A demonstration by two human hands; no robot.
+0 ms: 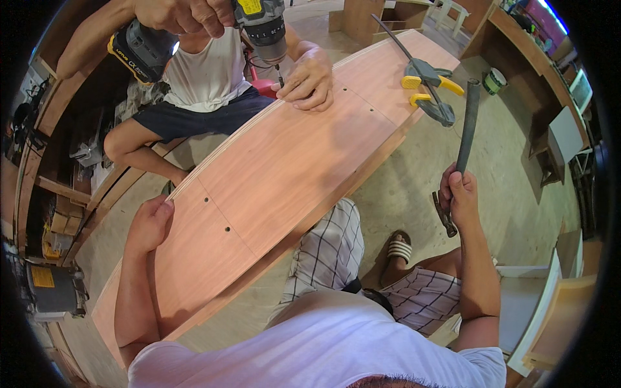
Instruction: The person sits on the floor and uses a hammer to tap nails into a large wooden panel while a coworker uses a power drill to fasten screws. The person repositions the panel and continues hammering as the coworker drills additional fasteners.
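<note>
A long pale plywood panel point(278, 181) lies slantwise in front of me, with screws set in it along pencil lines. My left hand point(150, 223) is closed over its far left edge. To the right of the panel, my right hand point(460, 194) grips a hammer point(468, 123) low on its dark handle. The handle points up, and the metal head hangs just below my fist. Across the panel, another person holds a cordless drill point(262, 29), its bit pointing down at the far edge. That person's other hand point(307, 81) rests there, fingers close to the bit.
A black and yellow bar clamp point(427, 84) grips the panel's right end. Wooden shelving point(48, 187) with tools runs along the left. A green-labelled can point(493, 81) stands on the floor, and white boards point(527, 310) lean at lower right.
</note>
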